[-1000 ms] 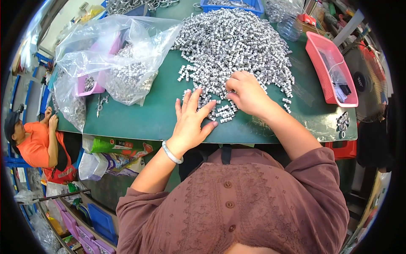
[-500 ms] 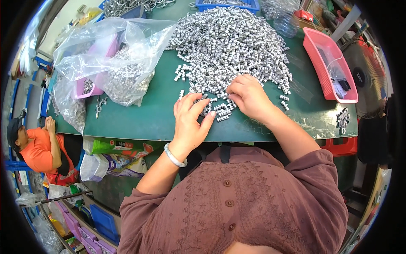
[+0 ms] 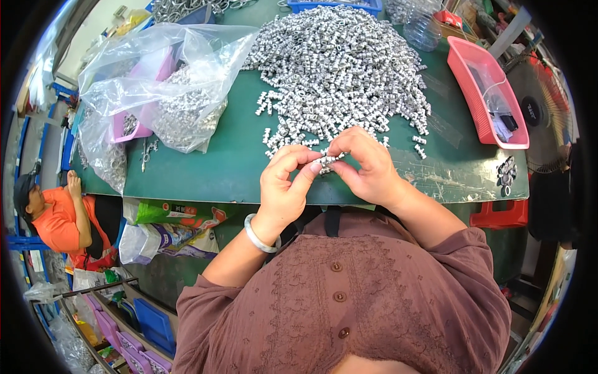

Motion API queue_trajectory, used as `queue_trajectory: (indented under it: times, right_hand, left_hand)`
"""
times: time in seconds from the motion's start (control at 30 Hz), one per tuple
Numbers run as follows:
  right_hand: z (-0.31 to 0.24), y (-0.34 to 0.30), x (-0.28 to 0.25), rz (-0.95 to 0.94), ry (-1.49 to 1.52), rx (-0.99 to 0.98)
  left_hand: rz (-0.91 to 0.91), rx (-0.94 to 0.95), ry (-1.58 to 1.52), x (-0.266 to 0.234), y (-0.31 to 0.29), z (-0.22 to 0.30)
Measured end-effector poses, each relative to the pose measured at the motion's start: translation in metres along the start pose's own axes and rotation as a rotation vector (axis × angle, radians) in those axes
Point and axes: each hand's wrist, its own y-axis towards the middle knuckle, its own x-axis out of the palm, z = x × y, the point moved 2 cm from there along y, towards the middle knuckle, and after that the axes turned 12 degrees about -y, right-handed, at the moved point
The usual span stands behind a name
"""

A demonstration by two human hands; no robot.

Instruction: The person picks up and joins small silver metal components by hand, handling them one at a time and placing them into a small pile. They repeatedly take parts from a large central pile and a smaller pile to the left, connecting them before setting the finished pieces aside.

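My left hand (image 3: 282,187), a pale bangle (image 3: 260,235) on its wrist, is closed with thumb and fingertips pinching a small silver metal part (image 3: 324,163). From the other side, my right hand (image 3: 369,167) also pinches at it, fingertips almost meeting the left ones. The part is ridged and partly covered by my fingers; whether it is one piece or several together I cannot tell. Just beyond both hands spreads a large pile of similar silver metal parts (image 3: 339,68) on the green table (image 3: 187,177).
Left on the table, a clear plastic bag (image 3: 205,50) holds metal parts and a purple scoop-like container (image 3: 142,132). A pink basket (image 3: 461,81) stands right, near a fan (image 3: 532,112) and a small dark cluster of parts (image 3: 506,174). Far left sits a person in orange (image 3: 59,218).
Both hands have drawn together near the table's front edge. The right hand has come back from the pile, and the fingertips of both now pinch a small silver part.
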Motion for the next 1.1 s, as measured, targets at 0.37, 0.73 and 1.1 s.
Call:
queue_trajectory:
  times: [0.37,0.73,1.1]
  right_hand:
    - [-0.007,-0.001,0.006,-0.032,0.092,0.063]
    - [-0.007,-0.003,0.006,-0.068,0.133,0.078]
    - [-0.006,-0.006,0.008,-0.100,0.234,0.168]
  left_hand:
    - [0.057,-0.052,-0.140,-0.008,-0.005,-0.002]
    - [0.047,0.047,0.020,-0.013,-0.010,0.006]
    - [0.099,0.044,-0.147,-0.009,-0.014,0.006]
